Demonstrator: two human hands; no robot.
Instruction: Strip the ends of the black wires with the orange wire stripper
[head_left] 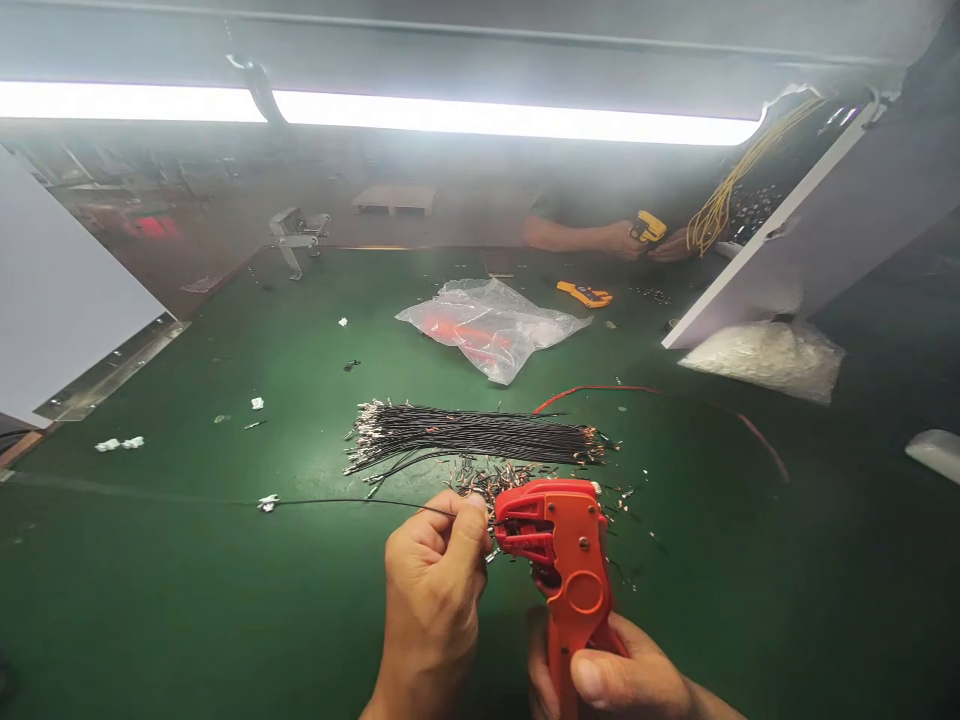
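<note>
Green table across frame. Red-orange stripper, lower centre-right: right hand wrapped round handle; likely rigid, fairly light. Black wire, left of it: left hand pinching its tool end; probably springy, best gripped there.

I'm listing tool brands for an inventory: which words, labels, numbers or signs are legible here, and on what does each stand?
No text can be read anywhere in this view.
Red hand tool in the right hand: a plain circle shows, but no legible lettering.
Yellow tool on the table: too small and blurred to read any marking.
Yellow tool in a co-worker's hand: likewise.
Clear plastic bag: no legible print.
</note>
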